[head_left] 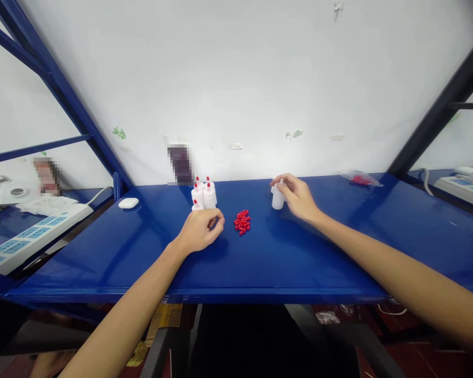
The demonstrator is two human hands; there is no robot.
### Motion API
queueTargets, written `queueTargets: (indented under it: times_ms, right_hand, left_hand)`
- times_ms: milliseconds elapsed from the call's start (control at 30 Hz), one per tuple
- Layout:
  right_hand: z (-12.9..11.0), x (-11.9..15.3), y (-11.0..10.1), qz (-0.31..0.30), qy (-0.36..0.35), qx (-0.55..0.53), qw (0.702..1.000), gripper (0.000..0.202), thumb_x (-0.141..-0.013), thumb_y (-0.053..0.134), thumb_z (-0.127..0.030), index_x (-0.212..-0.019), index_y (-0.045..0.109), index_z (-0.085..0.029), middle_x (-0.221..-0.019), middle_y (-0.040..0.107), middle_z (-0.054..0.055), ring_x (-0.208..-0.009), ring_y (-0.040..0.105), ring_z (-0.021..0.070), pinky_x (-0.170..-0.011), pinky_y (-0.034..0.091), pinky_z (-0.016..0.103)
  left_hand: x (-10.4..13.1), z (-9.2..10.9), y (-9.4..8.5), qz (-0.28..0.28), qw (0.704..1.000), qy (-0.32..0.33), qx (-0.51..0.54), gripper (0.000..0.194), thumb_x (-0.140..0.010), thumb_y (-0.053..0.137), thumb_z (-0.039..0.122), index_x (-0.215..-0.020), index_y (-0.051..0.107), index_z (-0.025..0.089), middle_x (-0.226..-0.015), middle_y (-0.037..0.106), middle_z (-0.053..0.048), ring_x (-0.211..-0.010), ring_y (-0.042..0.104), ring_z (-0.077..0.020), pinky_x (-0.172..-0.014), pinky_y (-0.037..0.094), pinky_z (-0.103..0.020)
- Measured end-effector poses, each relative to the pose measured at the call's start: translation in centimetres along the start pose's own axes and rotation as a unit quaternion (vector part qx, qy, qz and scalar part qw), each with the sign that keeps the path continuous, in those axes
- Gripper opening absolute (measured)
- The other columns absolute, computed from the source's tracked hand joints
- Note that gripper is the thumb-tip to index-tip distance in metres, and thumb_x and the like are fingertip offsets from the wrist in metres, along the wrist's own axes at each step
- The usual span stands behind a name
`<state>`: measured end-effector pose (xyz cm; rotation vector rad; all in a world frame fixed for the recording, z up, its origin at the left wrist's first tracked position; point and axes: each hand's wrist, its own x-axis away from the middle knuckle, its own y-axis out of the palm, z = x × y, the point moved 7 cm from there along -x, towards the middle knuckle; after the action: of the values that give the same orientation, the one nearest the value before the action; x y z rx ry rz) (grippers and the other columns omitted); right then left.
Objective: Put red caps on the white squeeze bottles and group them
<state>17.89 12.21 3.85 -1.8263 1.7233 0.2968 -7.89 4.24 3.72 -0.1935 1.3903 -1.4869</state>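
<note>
My right hand (pixel 297 195) has its fingers round the upper part of a small white squeeze bottle (pixel 278 199), which is upright at the back of the blue table; no red cap shows on it. My left hand (pixel 201 229) is curled, thumb and fingertips together, just in front of a group of white bottles with red caps (pixel 209 197). What its fingers hold, if anything, is hidden. Between my hands lies a loose pile of small red caps (pixel 243 222), nearer to the left one.
A white rounded case (pixel 128 203) lies at the left on the blue table (pixel 291 262). A clear bag with red pieces (pixel 361 179) lies at the back right. A white power strip (pixel 43 231) is beyond the left frame post. A wall closes the back.
</note>
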Motion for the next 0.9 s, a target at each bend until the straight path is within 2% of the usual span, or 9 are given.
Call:
queueTargets:
  times_ms: [100, 200, 333, 500, 600, 767, 900]
  right_hand:
    - [0.1, 0.4, 0.5, 0.008, 0.032, -0.089, 0.995, 0.016, -0.084, 0.06, -0.032, -0.095, 0.062, -0.02, -0.093, 0.068, 0.006, -0.091, 0.066, 0.0231, -0.083, 0.05, 0.04]
    - [0.0, 1.1, 1.6, -0.02, 0.065, -0.147, 0.987, 0.014, -0.082, 0.061, -0.03, -0.091, 0.063, -0.019, -0.089, 0.068, 0.006, -0.089, 0.066, 0.0235, -0.085, 0.05, 0.042]
    - [-0.9, 2.0, 2.8, -0.076, 0.051, -0.102, 0.991, 0.018, -0.085, 0.056, -0.032, -0.089, 0.069, -0.02, -0.097, 0.067, 0.006, -0.099, 0.062, 0.0256, -0.094, 0.045, 0.044]
    - [-1.2, 1.8, 2.5, -0.101, 0.014, -0.066, 0.993, 0.02, -0.085, 0.056, -0.031, -0.091, 0.074, -0.025, -0.117, 0.059, 0.005, -0.122, 0.048, 0.0278, -0.111, 0.028, 0.046]
    - [-0.9, 1.9, 2.2, -0.103, 0.021, -0.07, 0.992, 0.021, -0.086, 0.057, -0.033, -0.094, 0.075, -0.027, -0.113, 0.053, 0.005, -0.121, 0.047, 0.0281, -0.111, 0.027, 0.047]
    - [-1.1, 2.4, 1.9, -0.067, 0.013, -0.06, 0.996, 0.023, -0.086, 0.057, -0.035, -0.096, 0.076, -0.027, -0.094, 0.046, 0.004, -0.098, 0.052, 0.0244, -0.103, 0.035, 0.047]
    - [-1.4, 2.5, 1.9, -0.039, 0.003, -0.086, 0.996, 0.018, -0.082, 0.059, -0.029, -0.089, 0.075, -0.025, -0.117, 0.053, 0.006, -0.117, 0.049, 0.0278, -0.105, 0.035, 0.044]
  left_hand:
    - [0.1, 0.5, 1.2, -0.066, 0.998, 0.005, 0.014, 0.01, -0.087, 0.054, 0.023, -0.084, 0.062, 0.018, -0.059, 0.046, 0.005, -0.053, 0.043, -0.0096, -0.056, 0.034, -0.023]
    - [0.1, 1.5, 2.0, -0.099, 0.994, 0.022, 0.033, 0.012, -0.087, 0.057, 0.026, -0.094, 0.065, 0.02, -0.067, 0.049, 0.004, -0.056, 0.044, -0.0098, -0.057, 0.035, -0.022]
    - [0.1, 2.6, 2.6, -0.113, 0.992, 0.044, 0.039, 0.018, -0.09, 0.059, 0.027, -0.104, 0.068, 0.021, -0.074, 0.054, 0.002, -0.063, 0.05, -0.011, -0.062, 0.039, -0.023]
    - [0.0, 2.4, 3.2, -0.132, 0.989, 0.056, 0.03, 0.024, -0.094, 0.057, 0.029, -0.113, 0.071, 0.025, -0.08, 0.058, -0.001, -0.067, 0.053, -0.0116, -0.065, 0.041, -0.023]
    - [0.1, 2.1, 3.3, -0.141, 0.988, 0.049, 0.036, 0.025, -0.096, 0.055, 0.031, -0.11, 0.073, 0.024, -0.082, 0.06, -0.002, -0.069, 0.055, -0.0119, -0.066, 0.042, -0.024]
    - [0.1, 2.2, 3.2, -0.143, 0.987, 0.023, 0.07, 0.019, -0.092, 0.06, 0.031, -0.098, 0.075, 0.021, -0.078, 0.059, -0.002, -0.065, 0.052, -0.011, -0.061, 0.041, -0.023]
    - [0.3, 2.6, 3.2, -0.145, 0.985, 0.025, 0.092, 0.015, -0.089, 0.063, 0.028, -0.097, 0.073, 0.02, -0.075, 0.056, 0.0, -0.063, 0.05, -0.01, -0.059, 0.04, -0.022]
